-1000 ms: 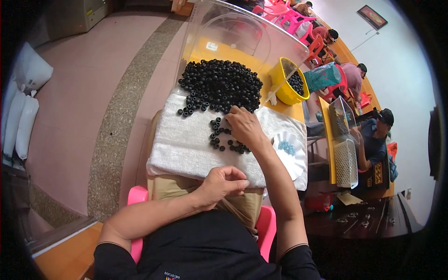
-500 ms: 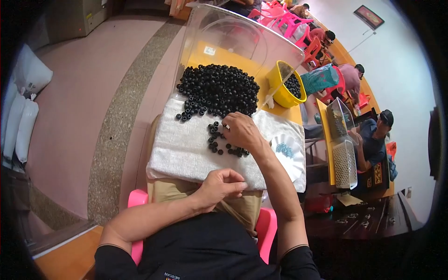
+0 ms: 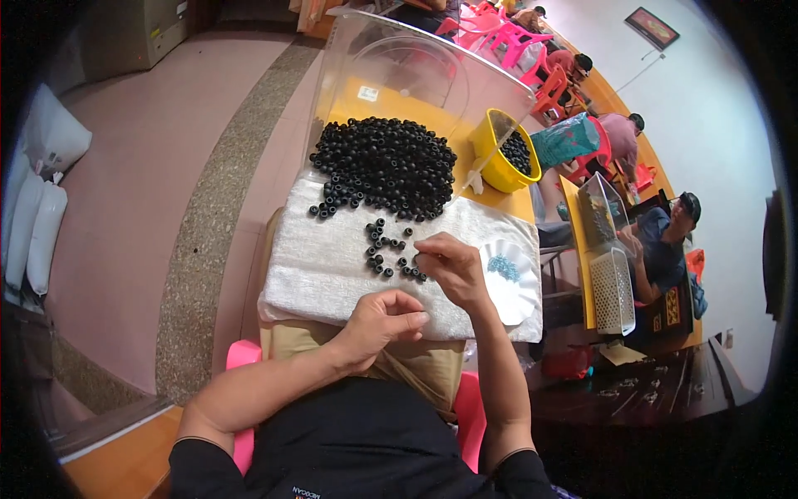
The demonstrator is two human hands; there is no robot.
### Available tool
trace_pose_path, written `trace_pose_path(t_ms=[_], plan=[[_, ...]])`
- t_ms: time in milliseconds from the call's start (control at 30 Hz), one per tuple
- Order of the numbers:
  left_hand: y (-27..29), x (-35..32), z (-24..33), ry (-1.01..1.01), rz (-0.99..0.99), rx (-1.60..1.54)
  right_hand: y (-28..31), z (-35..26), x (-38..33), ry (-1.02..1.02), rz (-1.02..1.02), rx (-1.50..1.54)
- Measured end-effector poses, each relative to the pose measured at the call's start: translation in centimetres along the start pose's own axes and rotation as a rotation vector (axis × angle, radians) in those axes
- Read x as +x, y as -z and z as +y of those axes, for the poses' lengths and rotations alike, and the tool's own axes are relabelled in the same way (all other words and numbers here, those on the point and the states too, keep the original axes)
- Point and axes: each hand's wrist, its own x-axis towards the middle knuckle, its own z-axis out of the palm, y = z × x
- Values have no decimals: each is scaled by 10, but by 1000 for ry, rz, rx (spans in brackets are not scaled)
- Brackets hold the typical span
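Note:
Small round black pieces with holes, like beads, form a large pile at the far end of a white towel. A loose group of them lies nearer me, left of my right hand. My right hand is closed in a pinch at the right edge of this group. Dark pieces show at its fingertips, but what it grips is hidden. Over the towel's near edge, my left hand is closed, thumb against fingers; anything between them is too small to make out. A white fluted dish with small blue bits sits to the right.
A clear plastic bin stands tilted behind the pile. Beside it is a yellow tub of black pieces. At right, a co-worker sits by a white perforated basket. White sacks stand at far left.
My right hand has drawn back from the pile's near edge, toward me and to the right. My left hand has shifted only slightly.

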Motion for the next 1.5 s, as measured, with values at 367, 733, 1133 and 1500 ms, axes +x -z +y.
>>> trace_pose_path(t_ms=[367, 733, 1133, 1500], plan=[[1, 2, -1, -54, -89, 99, -14, -18, -56, 0, -3, 170], [2, 0, 3, -40, -117, 152, -18, -9, -65, 141, 72, 106], [6, 2, 7, -55, -141, 292, -7, -31, -65, 169, 16, -95], [10, 4, 3, -85, -179, 438, 1, -30, -71, -82, -92, 99]])
